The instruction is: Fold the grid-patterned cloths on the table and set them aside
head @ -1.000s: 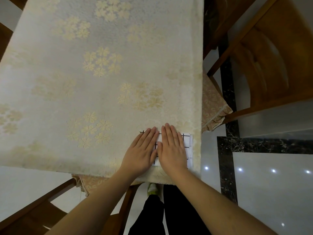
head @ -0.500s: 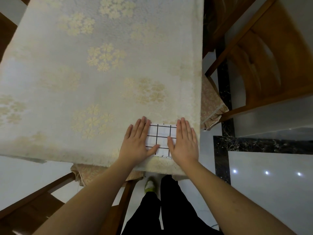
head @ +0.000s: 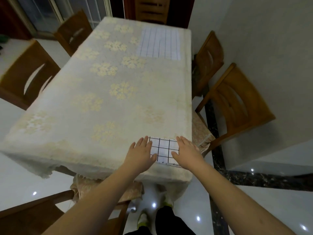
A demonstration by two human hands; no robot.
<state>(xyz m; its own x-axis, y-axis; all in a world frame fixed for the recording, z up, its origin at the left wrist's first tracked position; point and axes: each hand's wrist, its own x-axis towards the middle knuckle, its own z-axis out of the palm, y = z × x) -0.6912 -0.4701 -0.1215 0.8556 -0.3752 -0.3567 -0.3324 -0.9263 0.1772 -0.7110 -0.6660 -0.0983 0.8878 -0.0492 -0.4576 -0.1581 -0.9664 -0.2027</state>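
At the near right corner of the bench (head: 71,126), your left hand (head: 141,154) and right hand (head: 188,153) are pressing flat, grip wide, on either side of a small folded white cloth (head: 163,150) with dark grid lines. A larger cloth (head: 160,43) is lying unfolded at the far right.

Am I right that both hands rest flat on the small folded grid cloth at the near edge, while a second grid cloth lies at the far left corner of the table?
Not quite: the head view shows the second grid cloth at the far right corner of the table. The rest holds: left hand and right hand lie flat on the small folded grid cloth.
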